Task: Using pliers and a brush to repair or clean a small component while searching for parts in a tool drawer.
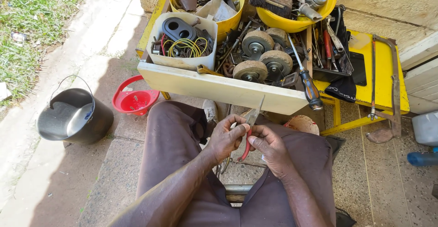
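Observation:
My left hand and my right hand meet over my lap, between my knees in brown trousers. Together they hold a pair of long-nose pliers with red handles. The jaws point up toward the edge of the cream wooden tray. My left fingers curl around the upper handle. My right fingers touch the lower red handle. Whether anything sits in the jaws is too small to tell.
The tray holds several caster wheels, a screwdriver, a white tub of wires and two yellow bowls of tools. A hacksaw lies on the yellow table. A black bucket and red basket stand on the left.

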